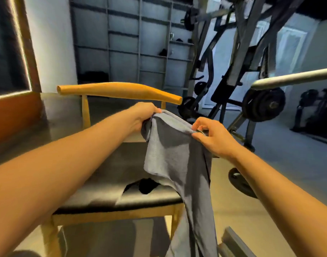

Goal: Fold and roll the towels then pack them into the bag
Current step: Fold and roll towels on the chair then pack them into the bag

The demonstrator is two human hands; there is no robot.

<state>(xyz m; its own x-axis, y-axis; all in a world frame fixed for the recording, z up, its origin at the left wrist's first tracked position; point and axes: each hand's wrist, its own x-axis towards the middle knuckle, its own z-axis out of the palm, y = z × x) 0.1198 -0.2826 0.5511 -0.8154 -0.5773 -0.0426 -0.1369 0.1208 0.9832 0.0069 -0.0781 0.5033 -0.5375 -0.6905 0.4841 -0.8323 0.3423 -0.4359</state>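
Note:
A grey towel (177, 164) hangs in the air in front of me, above the right side of a wooden chair. My left hand (143, 115) grips its upper left corner, fingers curled into the cloth. My right hand (211, 134) pinches the upper right edge between thumb and fingers. The towel drapes long and bunched, its lower end running past the seat's front right corner and out of the frame's bottom. No bag is in view.
The chair (120, 91) has a dark padded seat with a torn hole (146, 185) near its front. Gym machines and weight plates (264, 104) stand to the right, with a metal bar (292, 78) across. Grey shelving (136, 43) lines the back wall.

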